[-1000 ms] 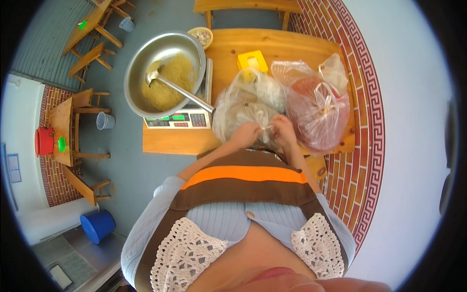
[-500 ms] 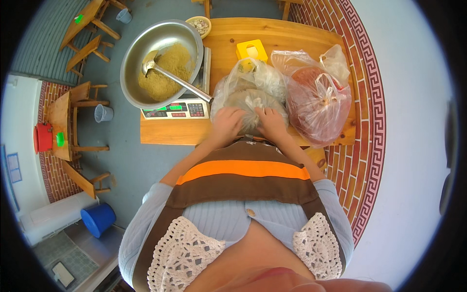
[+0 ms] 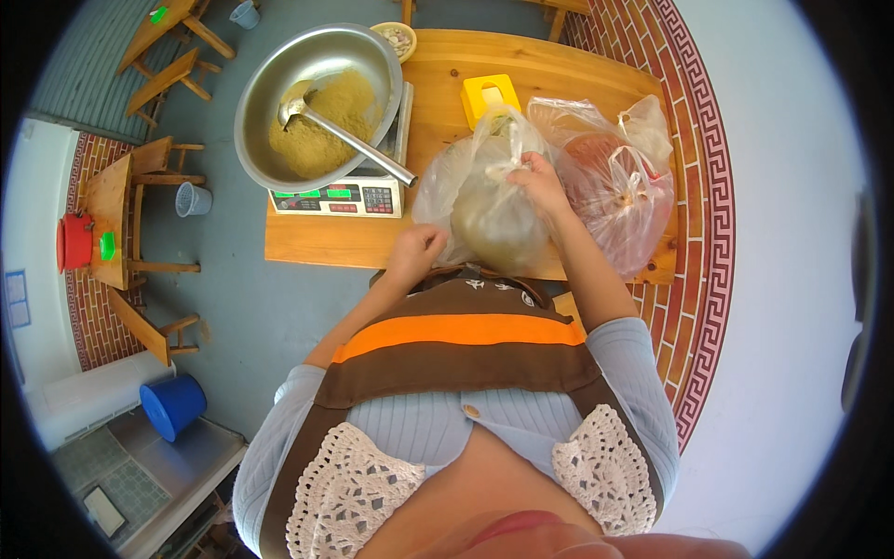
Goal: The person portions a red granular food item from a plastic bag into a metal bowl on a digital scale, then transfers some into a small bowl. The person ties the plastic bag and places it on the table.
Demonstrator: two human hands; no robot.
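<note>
Your right hand [image 3: 540,182] pinches the gathered neck of a cloudy, bulging plastic bag [image 3: 501,231], olive-grey within, by the table's [image 3: 326,244] near edge; your left hand [image 3: 418,250] is curled, its grip unclear

Held bag [image 3: 498,228] — contents too cloudy to tell; top bench [image 3: 570,6] — cut off.

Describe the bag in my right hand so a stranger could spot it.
Find the wooden table bearing a big steel bowl. Right of the bowl, the right hand grips the top of a clear plastic bag. Its contents look dull olive, unlike the red-filled bag beside it.
</note>
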